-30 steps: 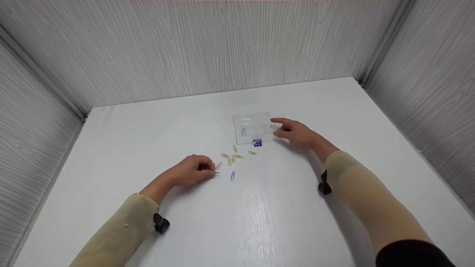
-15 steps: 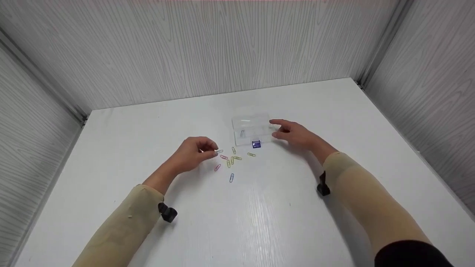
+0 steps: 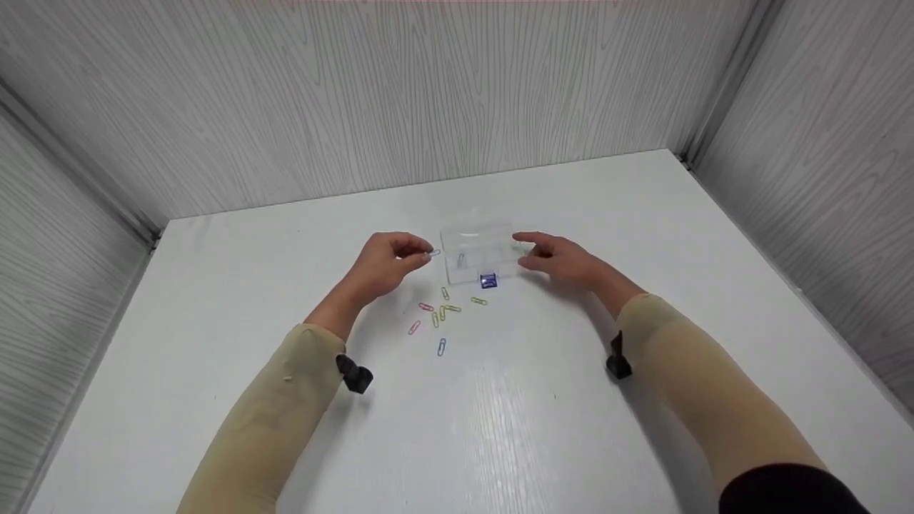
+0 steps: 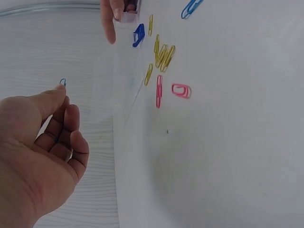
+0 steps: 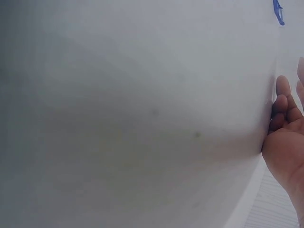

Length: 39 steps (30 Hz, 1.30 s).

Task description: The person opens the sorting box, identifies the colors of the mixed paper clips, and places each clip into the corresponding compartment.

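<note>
My left hand [image 3: 391,265] pinches a blue paper clip [image 4: 62,81] between thumb and fingertips, just left of a clear plastic box [image 3: 463,275]. The box lies with its lid [image 3: 475,234] folded back; a purple-blue latch [image 3: 488,280] is at its front. Inside its left part is a bluish paper clip [image 3: 460,260]. At the box's right end, my right hand [image 3: 564,260] holds it with thumb and index finger, the other fingers curled. In the right wrist view the right hand [image 5: 287,123] is partly cut off by the frame edge.
In front of the box lie several yellow paper clips [image 3: 435,320], a red one [image 3: 426,307], a pink one [image 3: 414,328] and a blue one [image 3: 441,347]. They rest on a white table [image 3: 457,428]. Wood-grain panels [image 3: 400,100] stand behind and at both sides.
My left hand has lifted the blue paper clip off the table and carried it forward and right to the box's left side. The right hand stays at the box's right end.
</note>
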Each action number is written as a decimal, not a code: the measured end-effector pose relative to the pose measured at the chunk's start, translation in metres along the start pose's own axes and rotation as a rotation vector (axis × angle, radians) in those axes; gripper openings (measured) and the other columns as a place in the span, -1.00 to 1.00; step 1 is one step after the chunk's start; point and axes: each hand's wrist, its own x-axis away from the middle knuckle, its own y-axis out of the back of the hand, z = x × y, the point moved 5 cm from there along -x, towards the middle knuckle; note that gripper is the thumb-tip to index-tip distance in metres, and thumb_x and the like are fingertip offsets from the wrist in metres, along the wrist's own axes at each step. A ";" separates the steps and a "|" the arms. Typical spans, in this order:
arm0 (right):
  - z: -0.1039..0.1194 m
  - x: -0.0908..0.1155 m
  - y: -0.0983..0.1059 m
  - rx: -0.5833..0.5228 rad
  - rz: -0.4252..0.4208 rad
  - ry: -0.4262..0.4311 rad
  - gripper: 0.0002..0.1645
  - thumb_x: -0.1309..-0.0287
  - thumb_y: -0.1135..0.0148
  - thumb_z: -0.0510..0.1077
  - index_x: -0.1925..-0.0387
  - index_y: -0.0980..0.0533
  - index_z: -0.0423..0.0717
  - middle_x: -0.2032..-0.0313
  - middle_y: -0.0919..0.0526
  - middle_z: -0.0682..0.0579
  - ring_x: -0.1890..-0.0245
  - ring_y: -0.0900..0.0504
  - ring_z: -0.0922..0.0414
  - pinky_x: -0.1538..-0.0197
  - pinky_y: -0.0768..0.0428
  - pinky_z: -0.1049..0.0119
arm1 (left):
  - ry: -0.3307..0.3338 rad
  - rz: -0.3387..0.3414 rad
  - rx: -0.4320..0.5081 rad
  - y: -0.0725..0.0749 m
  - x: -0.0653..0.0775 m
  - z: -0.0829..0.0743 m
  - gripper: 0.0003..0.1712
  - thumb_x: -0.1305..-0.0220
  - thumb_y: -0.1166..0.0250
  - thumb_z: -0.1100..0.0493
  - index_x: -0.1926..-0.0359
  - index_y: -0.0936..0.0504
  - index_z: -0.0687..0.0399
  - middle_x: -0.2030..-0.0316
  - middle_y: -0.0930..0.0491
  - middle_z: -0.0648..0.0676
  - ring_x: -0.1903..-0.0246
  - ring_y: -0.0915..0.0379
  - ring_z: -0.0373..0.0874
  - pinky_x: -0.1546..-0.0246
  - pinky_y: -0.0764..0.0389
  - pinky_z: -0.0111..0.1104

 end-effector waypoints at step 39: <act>0.002 0.000 0.002 0.017 -0.007 0.043 -0.30 -0.52 -0.24 0.17 -0.58 -0.34 0.29 -0.05 -0.57 -0.06 -0.02 -0.47 -0.01 -0.13 -0.40 0.07 | 0.119 -0.074 0.067 -0.042 -0.049 0.024 -0.74 -0.55 -0.30 0.16 -0.14 -0.71 0.11 0.01 -0.65 0.04 0.02 -0.51 -0.05 -0.09 -0.55 -0.25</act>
